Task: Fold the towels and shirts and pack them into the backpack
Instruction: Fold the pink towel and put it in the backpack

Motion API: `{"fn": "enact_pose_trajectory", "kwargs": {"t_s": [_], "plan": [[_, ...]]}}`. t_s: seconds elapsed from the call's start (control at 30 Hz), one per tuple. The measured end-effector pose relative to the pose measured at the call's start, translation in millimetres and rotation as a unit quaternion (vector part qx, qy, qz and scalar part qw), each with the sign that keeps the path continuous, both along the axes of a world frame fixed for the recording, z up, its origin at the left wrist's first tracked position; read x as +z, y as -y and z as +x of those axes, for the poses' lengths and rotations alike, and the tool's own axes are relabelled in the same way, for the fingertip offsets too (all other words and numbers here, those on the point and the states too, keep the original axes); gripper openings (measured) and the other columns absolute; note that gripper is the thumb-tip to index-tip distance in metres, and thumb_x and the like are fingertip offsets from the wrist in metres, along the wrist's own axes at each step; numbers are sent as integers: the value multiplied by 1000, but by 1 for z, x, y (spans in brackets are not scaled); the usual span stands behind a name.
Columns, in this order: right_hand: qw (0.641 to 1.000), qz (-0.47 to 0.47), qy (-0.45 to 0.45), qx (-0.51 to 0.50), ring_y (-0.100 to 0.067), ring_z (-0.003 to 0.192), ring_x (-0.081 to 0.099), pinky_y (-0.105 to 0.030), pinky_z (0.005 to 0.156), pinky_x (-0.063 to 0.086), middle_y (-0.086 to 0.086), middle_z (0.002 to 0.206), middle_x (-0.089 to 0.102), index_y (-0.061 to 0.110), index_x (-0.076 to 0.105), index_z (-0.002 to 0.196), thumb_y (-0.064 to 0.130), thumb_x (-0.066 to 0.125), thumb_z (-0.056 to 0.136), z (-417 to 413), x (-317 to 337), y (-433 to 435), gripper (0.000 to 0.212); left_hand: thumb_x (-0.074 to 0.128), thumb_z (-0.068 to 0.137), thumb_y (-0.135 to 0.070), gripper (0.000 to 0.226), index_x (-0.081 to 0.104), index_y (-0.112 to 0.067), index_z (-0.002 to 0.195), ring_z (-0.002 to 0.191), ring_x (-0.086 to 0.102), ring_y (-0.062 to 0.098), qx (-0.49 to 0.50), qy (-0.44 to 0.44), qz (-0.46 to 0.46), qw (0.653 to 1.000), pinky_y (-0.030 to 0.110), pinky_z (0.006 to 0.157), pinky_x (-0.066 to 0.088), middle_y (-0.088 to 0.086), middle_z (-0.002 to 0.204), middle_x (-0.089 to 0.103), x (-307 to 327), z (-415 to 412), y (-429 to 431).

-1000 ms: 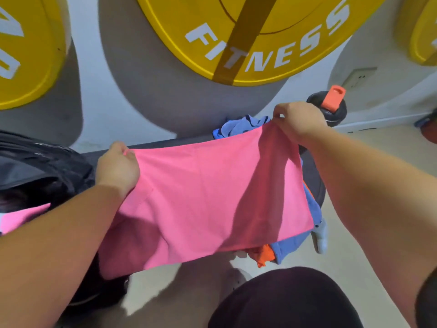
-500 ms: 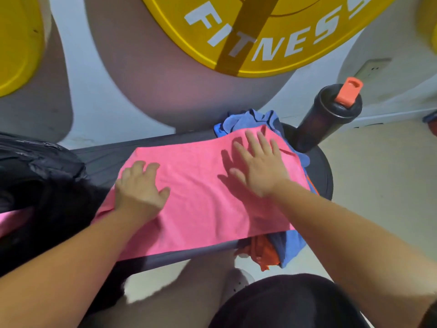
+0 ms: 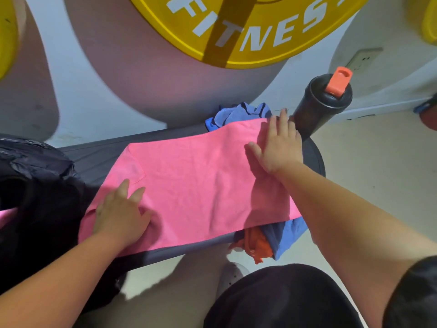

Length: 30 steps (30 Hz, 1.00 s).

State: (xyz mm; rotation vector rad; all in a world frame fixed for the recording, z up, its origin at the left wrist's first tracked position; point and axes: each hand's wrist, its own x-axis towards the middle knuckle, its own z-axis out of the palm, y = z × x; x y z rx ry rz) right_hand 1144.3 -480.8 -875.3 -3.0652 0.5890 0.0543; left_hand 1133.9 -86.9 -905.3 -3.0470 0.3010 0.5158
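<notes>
Closest to the camera are a knee in dark shorts and two bare forearms reaching forward.

The left hand (image 3: 120, 209) lies flat on the near left part of a pink cloth (image 3: 201, 185). Its grip is released, with the fingers spread and pressing down. I cannot tell whether the cloth is a towel or a shirt. It lies spread in one smooth layer across a dark padded tabletop (image 3: 94, 157).

At the near right edge, an orange garment (image 3: 257, 245) and a blue garment (image 3: 288, 235) hang crumpled from under the pink cloth.

Further out, the right hand (image 3: 276, 147) rests flat on the cloth's far right corner. Its grip is also released, with the fingers straight.

On the left, a black backpack (image 3: 35, 185) sits touching the cloth's left end, and its opening is too dark to see into. Behind the cloth, more blue fabric bunches up. A dark bottle (image 3: 316, 110) with an orange cap (image 3: 338, 80) stands just beside the right hand. A yellow weight plate (image 3: 260, 31) fills the wall beyond.

I judge this to be the smoothing step, done before a fold is made. Neither hand holds an edge. For the next move I would pinch one end or two corners and bring them across to the opposite side, matching the edges. I would keep the right hand clear of the bottle. The orange and blue garments are not yet folded, so packing is far from finished.
</notes>
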Motion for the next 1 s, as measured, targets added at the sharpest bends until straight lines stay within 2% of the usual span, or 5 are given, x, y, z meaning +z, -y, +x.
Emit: {"fn": "enact_pose_trajectory", "kwargs": {"t_s": [0.17,0.4,0.67,0.83,1.0], "plan": [[977,21,-50,207,-29,154,1,-54,119,18,-6,167,0,24,16,158,71,28,90,-7,-5,-43,83,50,91,-52,66,35,-29,152,143,29,35,6,-15,3,1000,50,115,27,8,165,12,4,0,3],[956,-61,-168,234,-37,149,-23,-61,119,-6,-6,165,-20,39,-3,157,83,4,81,-21,-38,-57,88,46,86,-55,77,33,-17,152,146,24,34,2,-26,34,999,51,117,27,10,165,11,9,0,-10],[946,-17,-144,288,-35,142,28,-52,108,28,-7,159,29,35,30,150,78,6,78,5,4,-127,87,46,92,-55,77,28,-13,153,149,18,31,-10,-29,25,999,51,117,24,11,166,10,2,5,-31],[894,301,-186,274,-25,127,50,-37,109,37,-2,141,55,31,51,141,50,44,100,24,6,-221,46,52,92,-48,80,24,-5,154,148,23,30,-50,-5,4,999,52,114,28,12,165,10,5,-4,-33],[738,660,-135,38,-15,106,56,-37,108,42,2,119,64,24,57,138,35,55,92,22,-1,-266,48,71,82,-31,75,44,-3,145,140,40,35,-80,52,-114,989,54,108,33,11,160,30,20,-6,-34]]}}
